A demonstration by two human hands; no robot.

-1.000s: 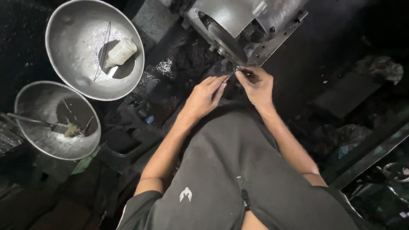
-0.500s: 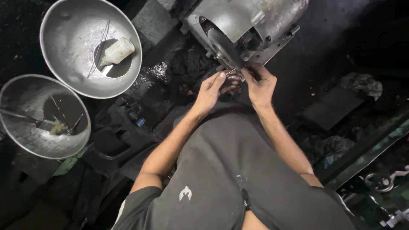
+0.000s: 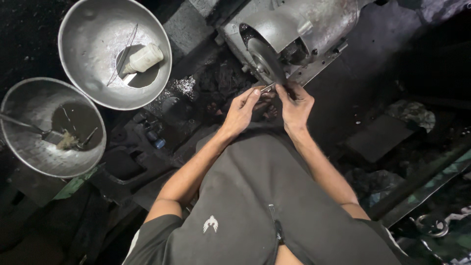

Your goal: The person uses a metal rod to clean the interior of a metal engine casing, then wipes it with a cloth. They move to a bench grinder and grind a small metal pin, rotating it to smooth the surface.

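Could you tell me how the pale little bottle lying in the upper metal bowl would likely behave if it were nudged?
The pale bottle lies on its side and looks round, so it would probably roll. The metal bowl slopes inward, likely returning it to the middle. It looks small and plastic, probably light.

Dark, grimy workshop floor (image 3: pixel 373 93), black with soot. Two dented metal bowls (image 3: pixel 93 68) at left. Grey machine housing (image 3: pixel 314 24) at top. Scrap and clutter at right, dim light.
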